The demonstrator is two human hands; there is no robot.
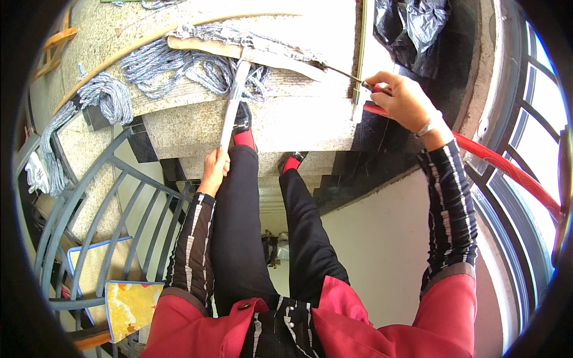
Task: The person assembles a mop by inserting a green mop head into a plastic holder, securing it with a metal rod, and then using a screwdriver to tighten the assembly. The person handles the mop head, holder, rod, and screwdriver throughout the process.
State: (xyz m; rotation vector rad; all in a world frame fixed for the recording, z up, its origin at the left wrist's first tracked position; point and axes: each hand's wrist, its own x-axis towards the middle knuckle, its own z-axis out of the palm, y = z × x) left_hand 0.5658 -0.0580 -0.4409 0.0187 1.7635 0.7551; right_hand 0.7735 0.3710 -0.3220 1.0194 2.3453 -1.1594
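Note:
My left hand is wrapped round a pale, whitish handle that slants up to a wooden strip. The strip lies across its top, with frayed blue-white cord along the far edge, like a mop head. My right hand is closed on the red handle of a thin screwdriver-like tool. Its metal shaft points left, and its tip meets the cord at the strip's right end. Whether the tip goes into the cord cannot be made out. Bundles of blue-white rope lie just beyond and left of the handle.
Stone steps lie under my feet. A grey metal railing curves along the left, with a yellow mat beside it. A red handrail runs at the right. A black plastic bag lies at the far right; another rope coil lies left.

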